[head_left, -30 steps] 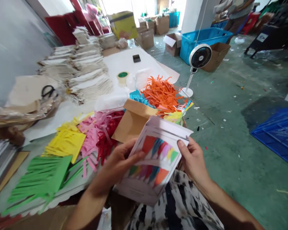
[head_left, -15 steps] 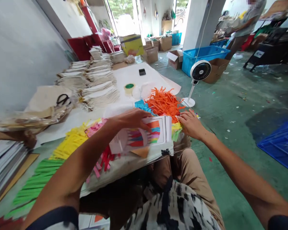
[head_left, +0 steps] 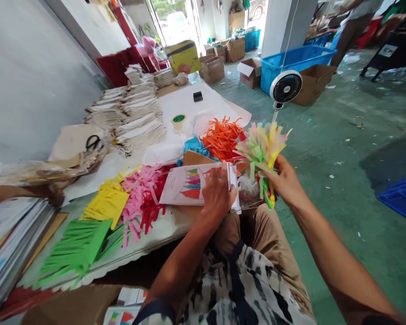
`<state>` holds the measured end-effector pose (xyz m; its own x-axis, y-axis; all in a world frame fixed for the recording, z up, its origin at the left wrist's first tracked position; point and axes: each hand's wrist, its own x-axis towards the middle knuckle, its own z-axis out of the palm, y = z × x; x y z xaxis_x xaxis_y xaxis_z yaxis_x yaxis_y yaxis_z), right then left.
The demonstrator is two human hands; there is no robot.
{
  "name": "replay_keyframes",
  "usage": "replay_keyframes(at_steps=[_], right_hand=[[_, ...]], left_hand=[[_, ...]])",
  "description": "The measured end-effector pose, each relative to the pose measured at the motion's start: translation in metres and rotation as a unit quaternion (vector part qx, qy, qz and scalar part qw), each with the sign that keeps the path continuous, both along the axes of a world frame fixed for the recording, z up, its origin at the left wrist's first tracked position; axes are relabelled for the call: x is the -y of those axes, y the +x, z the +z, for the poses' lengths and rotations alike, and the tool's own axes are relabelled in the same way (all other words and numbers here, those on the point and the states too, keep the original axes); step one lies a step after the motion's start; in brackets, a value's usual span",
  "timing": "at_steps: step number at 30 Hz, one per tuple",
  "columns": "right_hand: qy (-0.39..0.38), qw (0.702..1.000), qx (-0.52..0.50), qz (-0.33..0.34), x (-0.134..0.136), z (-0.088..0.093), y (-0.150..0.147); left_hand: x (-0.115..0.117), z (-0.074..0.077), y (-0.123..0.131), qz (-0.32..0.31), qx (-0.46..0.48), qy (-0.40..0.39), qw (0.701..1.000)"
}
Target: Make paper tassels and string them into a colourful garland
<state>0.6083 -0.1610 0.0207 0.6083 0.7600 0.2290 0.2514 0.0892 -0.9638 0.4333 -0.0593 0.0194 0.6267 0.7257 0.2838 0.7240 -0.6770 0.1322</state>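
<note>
My right hand [head_left: 287, 183] is closed around a bundle of fringed paper strips [head_left: 262, 146], mostly yellow, green and pale pink, raised at the table's right corner. My left hand [head_left: 218, 189] rests on a white printed sheet [head_left: 176, 183] with coloured pennant shapes, its fingers stretched over the right part. Close by lie orange paper shreds [head_left: 223, 137] and blue paper strips [head_left: 196, 146]. To the left are pink fringed paper [head_left: 140, 185], red strips [head_left: 152, 212], yellow fringed paper [head_left: 104, 201] and green fringed paper [head_left: 76, 248].
A white fan [head_left: 286, 88] stands just beyond the bundle. Stacks of pale paper bundles [head_left: 138, 122], a tape roll [head_left: 179, 119], a phone [head_left: 198, 96] and black-handled scissors [head_left: 93, 142] lie farther up the table. A blue crate [head_left: 297, 58] is on the floor; another person stands at upper right.
My right hand has lifted the fringed paper bundle from the table's right edge. My left hand has shifted nearer me and right on the printed sheet, which now lies flatter.
</note>
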Motion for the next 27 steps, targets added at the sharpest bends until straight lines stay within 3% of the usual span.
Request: replay_keyframes(at_steps=[3,8,10,13,16,19,24,27], right_hand=[[0.027,0.995,-0.091,0.020,-0.005,-0.009,-0.034],[0.002,0.987,-0.135,0.089,-0.010,-0.023,-0.071],[-0.025,0.992,-0.075,0.096,-0.006,-0.026,-0.071],[-0.065,0.988,0.121,0.066,0.002,-0.026,-0.067],[-0.088,0.952,0.293,0.025,0.010,-0.023,-0.067],[-0.179,0.895,0.408,0.021,0.015,-0.018,-0.069],[-0.275,0.800,0.528,0.072,0.015,-0.011,-0.076],[-0.276,0.773,0.561,0.108,0.011,-0.007,-0.081]], left_hand=[[0.003,-0.003,-0.002,0.024,-0.037,-0.013,0.999],[0.006,-0.006,-0.023,0.036,0.008,-0.040,0.999],[0.006,-0.006,-0.032,0.029,0.028,-0.036,0.999],[0.006,-0.002,-0.042,0.005,0.070,-0.035,0.997],[0.006,0.005,-0.044,-0.017,0.089,-0.054,0.994],[0.007,0.009,-0.040,-0.022,0.084,-0.072,0.994],[0.010,0.002,-0.030,-0.013,0.113,-0.078,0.990],[0.014,-0.002,-0.027,-0.019,0.115,-0.067,0.991]])
